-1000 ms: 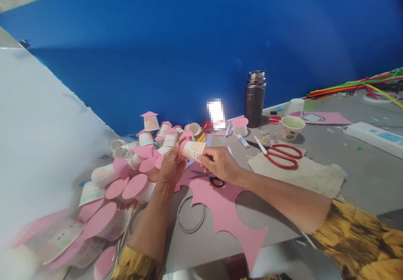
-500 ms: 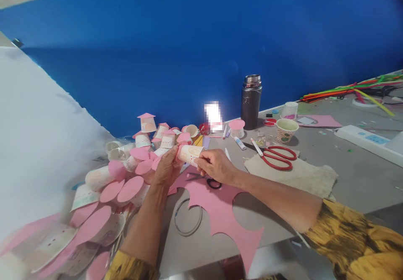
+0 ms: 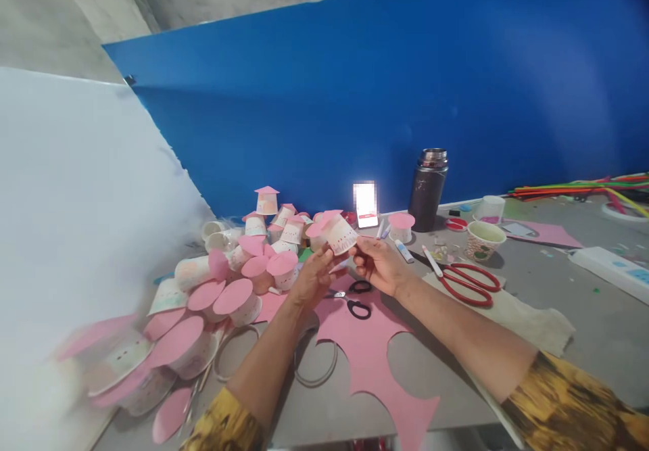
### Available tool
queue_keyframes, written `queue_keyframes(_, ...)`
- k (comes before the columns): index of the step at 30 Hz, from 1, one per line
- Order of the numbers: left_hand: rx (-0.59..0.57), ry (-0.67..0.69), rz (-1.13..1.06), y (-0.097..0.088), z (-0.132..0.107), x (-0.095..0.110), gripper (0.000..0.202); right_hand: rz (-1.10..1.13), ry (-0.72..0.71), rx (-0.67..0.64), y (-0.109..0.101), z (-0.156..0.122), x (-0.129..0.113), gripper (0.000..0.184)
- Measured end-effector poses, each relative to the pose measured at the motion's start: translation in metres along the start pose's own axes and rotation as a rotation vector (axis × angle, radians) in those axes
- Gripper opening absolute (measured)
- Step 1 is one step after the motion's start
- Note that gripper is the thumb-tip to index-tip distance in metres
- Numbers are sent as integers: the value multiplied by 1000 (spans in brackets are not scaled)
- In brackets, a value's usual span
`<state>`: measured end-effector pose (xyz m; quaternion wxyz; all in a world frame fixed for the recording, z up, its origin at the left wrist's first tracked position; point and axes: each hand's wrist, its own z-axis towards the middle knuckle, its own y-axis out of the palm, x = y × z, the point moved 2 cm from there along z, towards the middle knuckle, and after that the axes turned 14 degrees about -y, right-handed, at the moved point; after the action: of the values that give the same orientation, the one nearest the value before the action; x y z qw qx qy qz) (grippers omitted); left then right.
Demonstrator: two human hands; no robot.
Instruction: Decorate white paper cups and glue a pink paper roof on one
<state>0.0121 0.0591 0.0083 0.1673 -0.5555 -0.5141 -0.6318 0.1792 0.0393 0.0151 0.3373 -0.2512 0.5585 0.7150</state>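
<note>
Between my two hands a white paper cup with a pink paper disc on its closed end is held up over the table, tilted, its open rim toward me. My left hand grips the rim from the lower left. The fingers of my right hand pinch the rim on the right. Below them lies pink paper with rounded cut-outs along its edges. Small black-handled scissors rest on that paper, and a thin grey ring lies beside it.
Many decorated cups with pink discs crowd the left side. To the right are red-handled scissors on a cloth, a green-lined cup, a dark bottle and a white power strip. A lit phone leans at the back.
The cup has turned from lying sideways to rim-down and tilted, the disc now at upper left. My right hand has shifted to the rim. The view has swung left and up.
</note>
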Motion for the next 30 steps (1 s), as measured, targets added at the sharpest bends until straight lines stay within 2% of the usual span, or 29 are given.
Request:
queue_keyframes(6, 19, -99, -215, 4, -1, -8, 21, -93, -89, -37, 2, -4, 10, 44)
queue_keyframes(10, -57, -41, -208, 7, -1, -7, 26, -149, -102, -54, 4, -6, 11, 46)
queue_keyframes(13, -47, 8, -184, 5, -1, -3, 32, -236, -58, -55, 2, -4, 7, 45)
queue_keyframes(18, -13, 15, -126, -1, 0, 3, 35, -415, -115, 125, -13, 9, -13, 36)
queue_keyframes(25, -127, -34, -40, 2, -1, -2, 33, -397, -152, 213, -20, 17, -26, 40)
queue_keyframes(28, -155, -72, -9, 2, -2, -4, 31, -404, -235, 180, -18, 16, -34, 43)
queue_keyframes(30, -142, -104, -5, 1, -3, -4, 31, -419, -318, 70, -17, 14, -44, 45)
